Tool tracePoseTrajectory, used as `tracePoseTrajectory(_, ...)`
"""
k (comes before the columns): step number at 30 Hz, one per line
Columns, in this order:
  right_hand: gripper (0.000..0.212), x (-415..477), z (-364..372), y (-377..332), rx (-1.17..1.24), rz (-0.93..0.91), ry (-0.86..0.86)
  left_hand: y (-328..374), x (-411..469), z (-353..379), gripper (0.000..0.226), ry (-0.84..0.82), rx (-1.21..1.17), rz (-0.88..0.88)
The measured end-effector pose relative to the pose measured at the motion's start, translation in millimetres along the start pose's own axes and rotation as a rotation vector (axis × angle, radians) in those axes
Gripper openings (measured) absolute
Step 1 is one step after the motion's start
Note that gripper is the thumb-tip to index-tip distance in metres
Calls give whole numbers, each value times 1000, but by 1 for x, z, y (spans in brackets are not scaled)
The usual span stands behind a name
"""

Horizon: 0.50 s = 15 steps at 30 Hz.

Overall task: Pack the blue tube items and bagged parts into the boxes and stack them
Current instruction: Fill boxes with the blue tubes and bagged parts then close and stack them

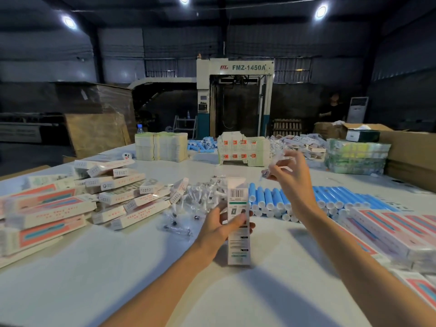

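The right hand (292,175), right of centre, pinches a clear bagged part (279,161) above the box (238,204), which the left hand (221,223) grips upright at centre. Advise aligning the bag lengthwise with the box top before release. The blue tubes (330,199) lie at centre right.

What blur, edges and overlap keep back

The bag (280,160) pinched by the right hand (291,172) is smeared by motion, so its contents cannot be told. The box (238,197) gripped in the left hand (217,228) covers part of the tubes (269,199) behind it, and its small print is unreadable. The left pile (35,215) of boxes is cut off by the left edge, the right pile (401,234) by the right edge. A person (333,106) at the back is too dark to make out.
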State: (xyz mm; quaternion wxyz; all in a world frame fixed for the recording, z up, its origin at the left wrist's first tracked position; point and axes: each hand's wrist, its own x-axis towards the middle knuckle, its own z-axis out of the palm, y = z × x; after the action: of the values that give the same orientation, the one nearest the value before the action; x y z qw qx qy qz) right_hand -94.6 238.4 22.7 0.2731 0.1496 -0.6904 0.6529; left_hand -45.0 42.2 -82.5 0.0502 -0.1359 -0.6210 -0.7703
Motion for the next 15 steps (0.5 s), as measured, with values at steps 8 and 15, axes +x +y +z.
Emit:
tracePoseTrajectory(8,38,-13,25,-43,-100,-237,-305,-1,0,0,53,-38,22,-4)
tracePoseTrajectory(15,32,-25,37,-22,-436,-302,-389,-2,2,2,49,-29,37,34)
